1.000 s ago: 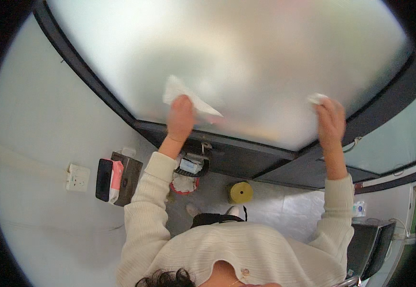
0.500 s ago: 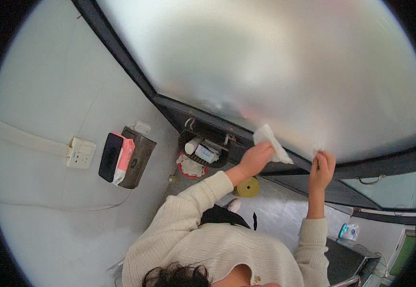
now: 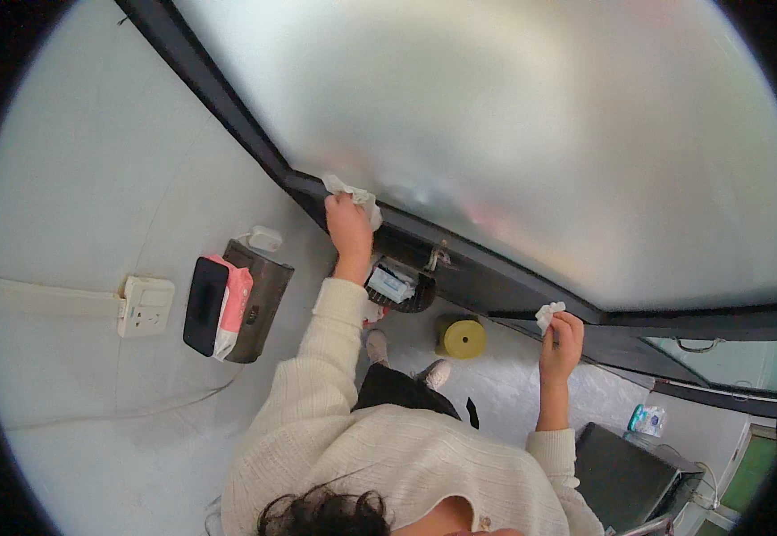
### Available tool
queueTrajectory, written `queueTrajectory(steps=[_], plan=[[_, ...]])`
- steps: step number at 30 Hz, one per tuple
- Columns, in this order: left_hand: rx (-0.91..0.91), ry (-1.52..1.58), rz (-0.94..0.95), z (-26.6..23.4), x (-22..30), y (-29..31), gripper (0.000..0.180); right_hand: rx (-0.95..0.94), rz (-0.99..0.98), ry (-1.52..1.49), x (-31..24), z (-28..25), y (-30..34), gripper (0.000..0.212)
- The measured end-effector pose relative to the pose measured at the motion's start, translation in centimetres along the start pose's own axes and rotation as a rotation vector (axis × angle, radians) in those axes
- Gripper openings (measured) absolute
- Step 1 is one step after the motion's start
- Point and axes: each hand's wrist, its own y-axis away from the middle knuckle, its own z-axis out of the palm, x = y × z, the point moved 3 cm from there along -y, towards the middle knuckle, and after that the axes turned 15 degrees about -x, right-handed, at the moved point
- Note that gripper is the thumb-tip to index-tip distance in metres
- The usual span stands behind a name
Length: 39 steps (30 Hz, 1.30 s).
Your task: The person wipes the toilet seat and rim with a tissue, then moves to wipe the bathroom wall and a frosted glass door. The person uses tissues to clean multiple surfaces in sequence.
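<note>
My left hand (image 3: 350, 237) is closed on a white tissue (image 3: 367, 207), pressing it against the dark window frame (image 3: 518, 286) close to its lower left corner. Part of that tissue spreads over the edge of the frosted glass (image 3: 531, 152). Farther right, my right hand (image 3: 563, 347) pinches a small crumpled white tissue (image 3: 547, 315) between thumb and fingers. It is held up near the lower rail of the frame; whether it touches cannot be told.
On the left wall are a socket (image 3: 146, 305) and a dark box (image 3: 265, 304), with a phone (image 3: 205, 305) and a pink packet (image 3: 235, 304) against it. Below the frame hangs a black basket (image 3: 420, 295) holding packets. A yellow round object (image 3: 463, 339) and a dark cabinet (image 3: 621, 473) stand lower.
My left hand has swept left along the frame with its tissue, now partly covering the basket. My right hand has come away from the glass, down and left, its crumpled tissue now clearly visible.
</note>
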Motion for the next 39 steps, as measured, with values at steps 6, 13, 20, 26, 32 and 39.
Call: queueTrajectory(steps=[6, 13, 20, 26, 32, 39], plan=[[0.044, 0.166, 0.3, 4.2, 4.7, 6.2, 0.011, -0.022, -0.02, -0.019, 0.1, -0.1, -0.2, 0.02], [-0.642, 0.425, 0.613, 8.1, 16.8, 18.8, 0.019, -0.032, -0.029, -0.012, 1.0, -2.2, -0.4, 0.02], [0.255, 0.52, 0.875, -10.0, 22.0, 7.1, 0.032, 0.585, -0.285, 0.368, -2.4, -20.3, -10.1, 0.021], [0.83, 0.365, 0.935, -19.6, 27.7, -2.4, 0.067, 0.93, -0.363, 0.452, -8.6, -27.8, -19.3, 0.023], [0.181, -0.044, 1.453, -12.8, 28.2, 4.9, 0.03, 0.316, -0.65, 0.169, -11.3, -16.2, -18.9, 0.017], [0.766, 0.159, 1.293, -29.7, 28.7, -6.8, 0.023, 0.476, -0.599, 0.301, -13.2, -32.5, -24.6, 0.017]])
